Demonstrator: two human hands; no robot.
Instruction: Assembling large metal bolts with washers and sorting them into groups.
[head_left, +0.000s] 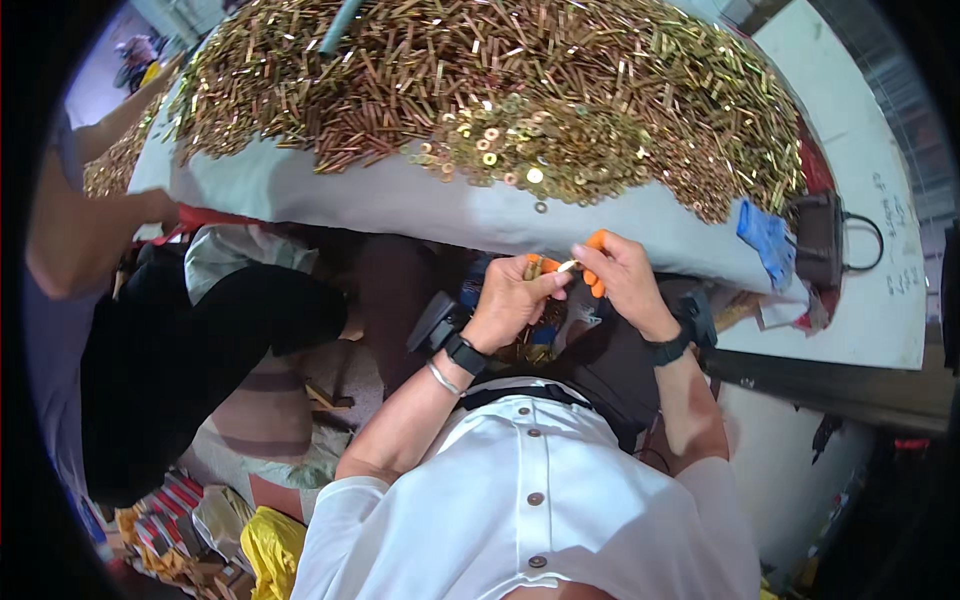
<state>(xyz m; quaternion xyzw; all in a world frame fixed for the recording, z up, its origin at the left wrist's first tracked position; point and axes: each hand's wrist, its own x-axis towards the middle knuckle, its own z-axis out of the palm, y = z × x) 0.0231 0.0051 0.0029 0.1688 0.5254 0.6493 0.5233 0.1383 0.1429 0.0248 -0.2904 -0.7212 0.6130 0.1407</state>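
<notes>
My left hand [508,302] is closed around a short gold-coloured metal bolt or sleeve [568,266], whose bright end sticks out past the thumb. My right hand [622,283] meets it there, its fingertips pinched at that end; any small part between them is hidden. Orange finger covers show on both hands. Both are held above my lap, just off the near edge of the grey-covered table [330,195]. Beyond them on the cover lies a heap of gold-coloured washers [535,150]. Behind it spreads a large pile of long metal bolts or sleeves [400,80].
Small loose nuts or rings [695,178] lie right of the washers. A blue glove [765,240] and a dark handbag [820,240] are at the right, by a white board [880,300]. Another person's arm [90,230] reaches in at left. A yellow bag [272,550] lies below.
</notes>
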